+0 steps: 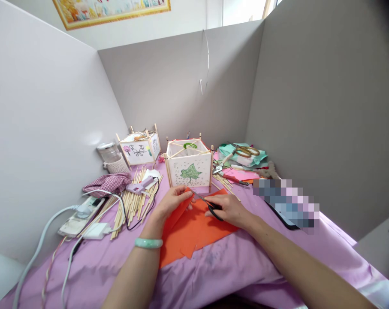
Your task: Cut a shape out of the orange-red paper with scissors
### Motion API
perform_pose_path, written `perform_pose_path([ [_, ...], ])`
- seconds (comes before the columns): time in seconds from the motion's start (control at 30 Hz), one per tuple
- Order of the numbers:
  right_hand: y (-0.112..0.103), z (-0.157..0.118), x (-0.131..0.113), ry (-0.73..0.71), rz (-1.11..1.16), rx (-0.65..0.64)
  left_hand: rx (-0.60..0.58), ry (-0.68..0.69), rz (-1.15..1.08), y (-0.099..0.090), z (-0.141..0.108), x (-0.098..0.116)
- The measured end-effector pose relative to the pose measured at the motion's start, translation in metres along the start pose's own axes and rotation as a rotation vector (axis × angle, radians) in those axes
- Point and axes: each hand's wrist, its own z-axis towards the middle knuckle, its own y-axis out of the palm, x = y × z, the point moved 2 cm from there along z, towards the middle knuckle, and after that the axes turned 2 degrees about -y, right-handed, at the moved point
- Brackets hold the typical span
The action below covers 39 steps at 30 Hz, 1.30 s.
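Purple tablecloth (pixel 233 274) spans the lower frame; at centre, my left hand (pixel 173 201) pinches orange paper (pixel 210 229), seemingly steadying its edge for scissors (pixel 214 206) gripped by my right hand (pixel 233 209).

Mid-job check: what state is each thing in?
Left hand: pinching orange sheet
Right hand: gripping black scissors
Black scissors: blades at sheet's edge
Orange sheet: near edge jagged
Front lantern: upright
Back lantern: upright
Glue gun: lying down; power unclear
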Motion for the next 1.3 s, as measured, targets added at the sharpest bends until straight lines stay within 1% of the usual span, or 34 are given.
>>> perform_pose_path([
  [0.13, -0.001, 0.0, -0.002, -0.007, -0.008, 0.003, -0.014, 0.005, -0.013, -0.001, 0.0, -0.001],
  [0.47, -0.002, -0.001, -0.006, 0.005, -0.073, -0.029, -0.001, -0.047, -0.012, 0.0, -0.002, 0.003],
  [0.77, -0.006, -0.001, -0.012, -0.001, -0.079, -0.036, 0.001, -0.052, -0.002, 0.001, -0.002, 0.004],
  [0.93, -0.004, -0.002, -0.009, -0.007, -0.078, -0.015, -0.006, -0.046, -0.014, -0.001, 0.0, -0.001],
  [1.1, -0.001, -0.002, -0.003, -0.01, -0.059, 0.008, -0.02, -0.032, 0.002, 0.0, -0.001, -0.001],
  [1.3, -0.002, -0.002, -0.006, -0.007, -0.072, 0.012, -0.05, -0.035, 0.008, 0.001, -0.001, 0.0],
])
